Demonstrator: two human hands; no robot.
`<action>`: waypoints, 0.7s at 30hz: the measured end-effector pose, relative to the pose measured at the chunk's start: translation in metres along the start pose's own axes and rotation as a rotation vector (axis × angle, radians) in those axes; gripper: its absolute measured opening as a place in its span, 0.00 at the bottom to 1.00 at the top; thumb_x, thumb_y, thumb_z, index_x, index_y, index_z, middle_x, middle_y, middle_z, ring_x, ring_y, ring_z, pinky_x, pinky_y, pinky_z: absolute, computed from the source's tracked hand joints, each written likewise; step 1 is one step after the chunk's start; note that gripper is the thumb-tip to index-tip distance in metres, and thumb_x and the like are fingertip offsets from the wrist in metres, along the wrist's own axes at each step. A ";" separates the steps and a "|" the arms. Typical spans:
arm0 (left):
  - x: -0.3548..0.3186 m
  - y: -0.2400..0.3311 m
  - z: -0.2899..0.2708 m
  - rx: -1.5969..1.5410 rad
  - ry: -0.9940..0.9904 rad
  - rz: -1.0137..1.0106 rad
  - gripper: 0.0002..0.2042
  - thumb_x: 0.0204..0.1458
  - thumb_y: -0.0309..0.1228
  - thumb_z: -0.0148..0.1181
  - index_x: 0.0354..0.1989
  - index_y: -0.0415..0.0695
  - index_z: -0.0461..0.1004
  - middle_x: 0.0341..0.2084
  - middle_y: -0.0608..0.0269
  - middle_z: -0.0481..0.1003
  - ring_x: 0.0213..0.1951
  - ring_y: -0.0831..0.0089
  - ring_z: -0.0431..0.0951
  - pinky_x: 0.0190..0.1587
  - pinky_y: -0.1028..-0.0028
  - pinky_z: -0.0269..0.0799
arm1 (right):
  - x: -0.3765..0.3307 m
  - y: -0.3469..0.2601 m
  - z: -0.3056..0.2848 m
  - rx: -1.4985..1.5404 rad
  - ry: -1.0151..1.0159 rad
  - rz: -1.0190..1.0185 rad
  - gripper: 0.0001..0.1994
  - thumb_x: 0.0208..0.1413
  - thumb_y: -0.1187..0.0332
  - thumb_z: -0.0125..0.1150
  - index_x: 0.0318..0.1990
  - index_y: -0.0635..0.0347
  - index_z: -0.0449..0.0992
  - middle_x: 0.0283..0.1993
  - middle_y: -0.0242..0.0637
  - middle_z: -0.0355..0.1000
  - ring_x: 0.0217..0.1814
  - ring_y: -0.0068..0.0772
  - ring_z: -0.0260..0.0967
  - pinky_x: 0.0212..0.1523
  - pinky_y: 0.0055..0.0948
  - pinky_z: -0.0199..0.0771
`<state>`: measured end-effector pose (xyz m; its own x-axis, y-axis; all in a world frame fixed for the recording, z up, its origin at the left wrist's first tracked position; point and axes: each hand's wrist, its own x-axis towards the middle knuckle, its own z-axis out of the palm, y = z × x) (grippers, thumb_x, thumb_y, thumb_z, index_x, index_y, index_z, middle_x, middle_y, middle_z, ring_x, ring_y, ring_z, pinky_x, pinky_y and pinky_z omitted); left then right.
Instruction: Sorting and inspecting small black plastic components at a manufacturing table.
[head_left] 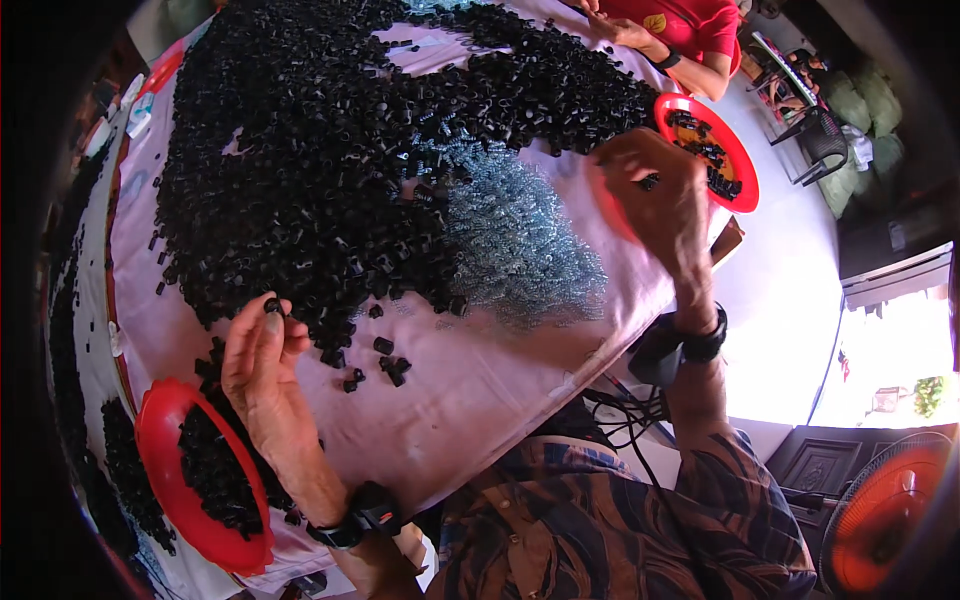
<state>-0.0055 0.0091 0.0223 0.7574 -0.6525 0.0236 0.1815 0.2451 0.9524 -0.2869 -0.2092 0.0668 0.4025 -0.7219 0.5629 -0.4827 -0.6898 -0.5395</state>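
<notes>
My left hand (262,365) is at the front edge of a big heap of small black plastic caps (290,170). Its thumb and fingers pinch one black plastic cap (273,306). My right hand (660,195) is over the table's right side, beside a red plate (745,165) with black pieces in it. Its fingers are curled and a little blurred, with a small black piece (649,182) showing between them. A pile of small silvery metal springs (520,240) lies between my hands. Several loose black caps (393,368) are scattered to the right of my left hand.
A red basin (155,440) of black pieces stands at the lower left. Pink cloth (480,370) covers the table. Across it, a person in red (690,30) has both hands at the heap. An orange fan (885,520) and a dark chair (822,145) are off to the right.
</notes>
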 end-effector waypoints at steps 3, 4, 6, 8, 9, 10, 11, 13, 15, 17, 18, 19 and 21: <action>0.002 -0.001 0.005 -0.007 -0.026 -0.002 0.10 0.56 0.26 0.61 0.45 0.39 0.77 0.36 0.62 0.78 0.32 0.77 0.76 0.37 0.79 0.72 | -0.006 0.051 -0.035 -0.256 -0.043 0.263 0.07 0.46 0.70 0.61 0.33 0.59 0.81 0.29 0.42 0.78 0.33 0.38 0.77 0.34 0.33 0.75; 0.001 0.001 0.003 -0.001 -0.020 -0.001 0.10 0.56 0.26 0.61 0.45 0.39 0.77 0.36 0.62 0.78 0.32 0.77 0.76 0.37 0.79 0.72 | -0.007 0.063 -0.039 -0.255 -0.049 0.259 0.07 0.46 0.70 0.61 0.33 0.59 0.81 0.29 0.42 0.78 0.33 0.38 0.77 0.34 0.33 0.75; 0.002 0.001 0.005 -0.005 -0.020 -0.004 0.10 0.56 0.26 0.61 0.45 0.39 0.77 0.36 0.62 0.78 0.32 0.77 0.76 0.37 0.79 0.72 | -0.009 0.073 -0.049 -0.595 -0.134 0.373 0.09 0.46 0.64 0.62 0.33 0.57 0.81 0.30 0.43 0.78 0.35 0.46 0.77 0.38 0.40 0.75; 0.000 0.003 0.002 0.020 0.010 -0.019 0.10 0.55 0.26 0.61 0.45 0.38 0.77 0.36 0.62 0.78 0.32 0.77 0.76 0.38 0.79 0.72 | -0.010 0.075 -0.043 -0.599 -0.117 0.329 0.09 0.47 0.63 0.63 0.33 0.56 0.82 0.29 0.44 0.78 0.35 0.48 0.77 0.39 0.41 0.75; 0.000 0.003 0.002 0.036 0.034 -0.019 0.10 0.55 0.26 0.61 0.45 0.38 0.77 0.36 0.62 0.78 0.32 0.77 0.76 0.38 0.79 0.72 | -0.010 0.075 -0.038 -0.609 -0.090 0.291 0.10 0.47 0.62 0.63 0.33 0.55 0.82 0.29 0.44 0.78 0.34 0.50 0.76 0.40 0.42 0.75; -0.001 0.006 0.001 0.040 0.036 -0.020 0.11 0.54 0.26 0.62 0.45 0.38 0.77 0.36 0.61 0.79 0.33 0.77 0.77 0.38 0.78 0.72 | -0.006 0.073 -0.034 -0.583 -0.078 0.278 0.09 0.47 0.62 0.64 0.33 0.55 0.82 0.29 0.45 0.78 0.34 0.47 0.77 0.39 0.40 0.75; -0.001 0.005 0.002 0.043 0.035 -0.029 0.11 0.54 0.26 0.62 0.45 0.37 0.77 0.36 0.61 0.79 0.33 0.76 0.77 0.39 0.78 0.73 | -0.003 0.069 -0.038 -0.448 -0.102 0.237 0.07 0.48 0.65 0.64 0.33 0.55 0.82 0.29 0.45 0.78 0.34 0.42 0.78 0.37 0.36 0.76; 0.004 -0.004 0.006 0.029 0.003 -0.013 0.12 0.53 0.26 0.63 0.44 0.36 0.77 0.35 0.60 0.79 0.33 0.75 0.78 0.39 0.77 0.73 | 0.006 0.041 -0.033 -0.163 -0.117 0.185 0.05 0.51 0.72 0.63 0.34 0.61 0.81 0.28 0.36 0.79 0.31 0.23 0.76 0.35 0.24 0.74; 0.009 -0.007 0.019 -0.012 -0.023 -0.017 0.11 0.52 0.27 0.64 0.43 0.36 0.78 0.33 0.60 0.79 0.32 0.74 0.79 0.38 0.76 0.74 | 0.014 -0.014 -0.032 -0.127 -0.222 0.087 0.04 0.51 0.75 0.63 0.34 0.62 0.81 0.28 0.33 0.78 0.30 0.20 0.74 0.34 0.22 0.73; 0.006 -0.004 0.012 -0.006 0.012 -0.022 0.11 0.52 0.27 0.65 0.43 0.37 0.78 0.33 0.61 0.79 0.32 0.74 0.79 0.38 0.76 0.75 | 0.015 -0.046 -0.001 0.021 -0.356 -0.010 0.04 0.51 0.76 0.64 0.34 0.62 0.81 0.28 0.34 0.78 0.29 0.20 0.73 0.33 0.21 0.73; 0.006 -0.007 0.008 0.002 0.038 -0.024 0.11 0.52 0.27 0.65 0.43 0.37 0.78 0.33 0.61 0.79 0.32 0.74 0.79 0.38 0.76 0.75 | 0.014 -0.066 0.012 0.101 -0.435 -0.052 0.04 0.50 0.76 0.66 0.34 0.63 0.81 0.28 0.34 0.78 0.28 0.20 0.72 0.32 0.21 0.73; 0.007 -0.008 0.006 0.003 0.023 -0.020 0.10 0.52 0.26 0.64 0.42 0.37 0.78 0.33 0.60 0.79 0.32 0.74 0.79 0.37 0.76 0.75 | 0.014 -0.077 0.024 0.122 -0.462 -0.174 0.03 0.49 0.77 0.65 0.32 0.63 0.80 0.27 0.35 0.77 0.26 0.22 0.72 0.31 0.23 0.73; 0.007 -0.008 0.002 0.007 0.031 -0.013 0.10 0.53 0.26 0.64 0.42 0.37 0.78 0.33 0.60 0.79 0.31 0.74 0.79 0.37 0.77 0.75 | 0.015 -0.099 0.046 0.225 -0.503 -0.251 0.01 0.49 0.77 0.64 0.30 0.63 0.80 0.26 0.36 0.77 0.24 0.25 0.72 0.29 0.26 0.74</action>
<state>-0.0027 0.0012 0.0152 0.7741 -0.6331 0.0017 0.1875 0.2318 0.9545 -0.1973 -0.1537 0.1002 0.8276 -0.4347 0.3552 -0.1706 -0.7976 -0.5786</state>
